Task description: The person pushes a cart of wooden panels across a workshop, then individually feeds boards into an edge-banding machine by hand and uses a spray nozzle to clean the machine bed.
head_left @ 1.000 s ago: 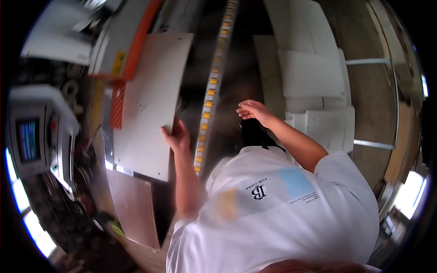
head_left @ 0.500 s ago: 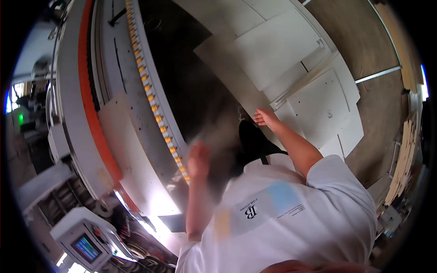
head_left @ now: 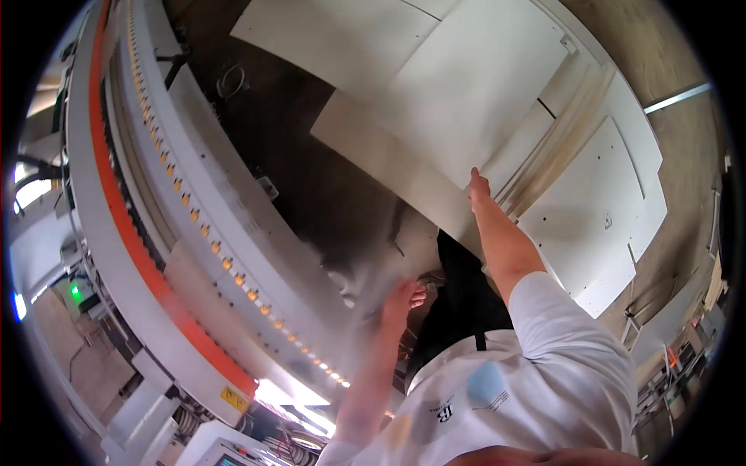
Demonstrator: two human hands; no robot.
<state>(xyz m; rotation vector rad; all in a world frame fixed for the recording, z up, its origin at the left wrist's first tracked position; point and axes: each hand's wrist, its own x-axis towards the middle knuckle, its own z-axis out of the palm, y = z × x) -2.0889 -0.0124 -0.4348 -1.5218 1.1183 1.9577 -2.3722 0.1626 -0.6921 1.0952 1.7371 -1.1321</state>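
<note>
My right hand (head_left: 479,189) is stretched over the stacked white panels (head_left: 474,85), its index finger extended and nothing seen in it. Whether it touches the panel below cannot be made out. Beside it lie thin, pale strips (head_left: 563,144) and another white panel with small holes (head_left: 587,206). My left hand (head_left: 406,299) hangs low in front of my body, near the end of the long machine. Its fingers are loosely curled, with nothing visible in them.
On the left runs a long, grey machine with an orange band (head_left: 128,245) and a row of small yellow rollers (head_left: 203,231). A control panel (head_left: 225,454) stands at the lower left. A looped cable (head_left: 231,81) lies on the dark floor between machine and panels.
My view has turned, and the machine sits further left. My right hand now reaches out over the panels with the index finger extended. My left hand has come away from the machine's roller edge.
</note>
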